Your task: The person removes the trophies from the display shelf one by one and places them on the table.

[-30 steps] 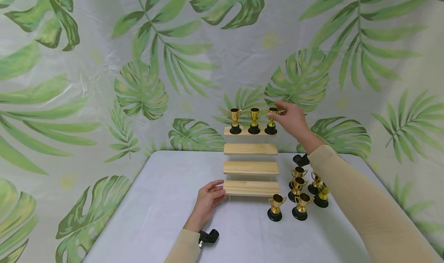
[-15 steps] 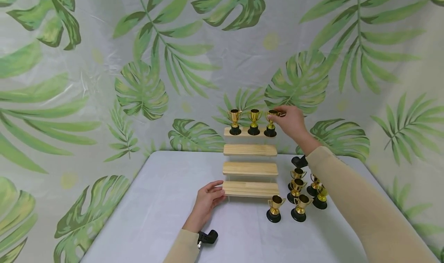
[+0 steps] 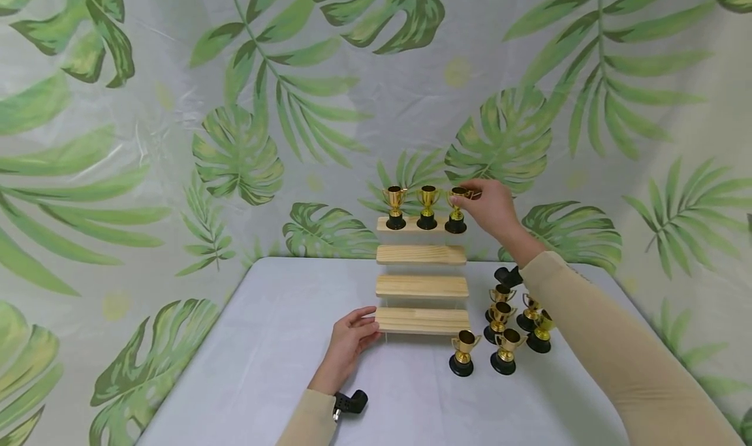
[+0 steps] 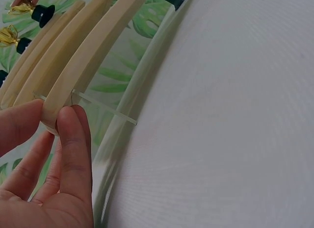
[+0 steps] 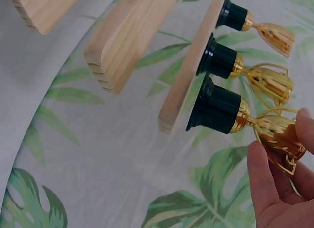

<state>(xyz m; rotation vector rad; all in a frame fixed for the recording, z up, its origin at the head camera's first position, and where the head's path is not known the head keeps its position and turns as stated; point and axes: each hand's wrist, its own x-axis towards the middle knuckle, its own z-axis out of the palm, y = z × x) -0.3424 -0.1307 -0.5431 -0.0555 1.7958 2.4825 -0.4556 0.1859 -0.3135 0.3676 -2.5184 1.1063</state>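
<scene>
A tiered wooden display stand (image 3: 420, 320) has three small gold trophy cups on black bases along its top step. My right hand (image 3: 492, 207) holds the rightmost trophy (image 3: 456, 219) by its gold cup. In the right wrist view, thumb and fingers pinch that trophy (image 5: 216, 108) near its handles, its black base right at the edge of the top step (image 5: 169, 110). Down at the bottom step, my left hand (image 3: 352, 338) grips the left end. The left wrist view has its thumb and fingers pinching the board end (image 4: 59, 98) above a clear support.
Several more gold trophies stand on the white table (image 3: 305, 315), to the right of the stand. One trophy (image 3: 462, 354) is close in front of the bottom step. A leaf-patterned curtain (image 3: 329, 106) hangs behind the table.
My right hand has lowered slightly, its raised fingers closing in around the rightmost trophy's cup. The left hand keeps its grip on the bottom step.
</scene>
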